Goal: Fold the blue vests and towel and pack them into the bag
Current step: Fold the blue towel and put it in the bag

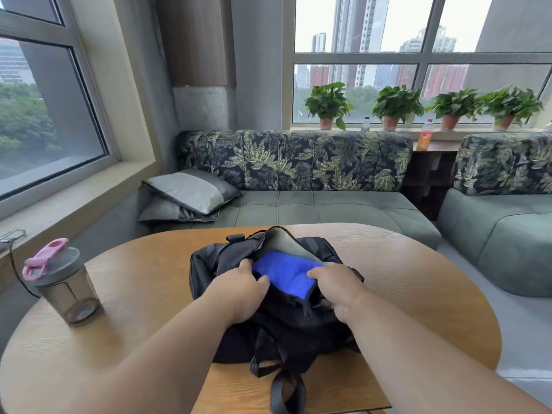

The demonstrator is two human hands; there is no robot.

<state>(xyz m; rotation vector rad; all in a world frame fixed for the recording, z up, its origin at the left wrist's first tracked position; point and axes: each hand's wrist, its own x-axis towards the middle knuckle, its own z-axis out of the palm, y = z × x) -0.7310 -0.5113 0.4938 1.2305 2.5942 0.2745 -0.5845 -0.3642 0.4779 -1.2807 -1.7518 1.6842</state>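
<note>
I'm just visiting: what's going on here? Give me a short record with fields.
surface: wooden table
bag: black bag, opening unzipped
inside bag: blue cloth, partly showing
left hand: left hand grips the opening's near edge
right hand: right hand grips the opening's right edge
beside: shaker bottle with pink cap, upright, apart from bag
behind: leaf-print sofa, potted plants on sill

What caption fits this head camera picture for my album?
Two hands, left and right, hold open a black bag with blue cloth inside, on a wooden table.
</note>
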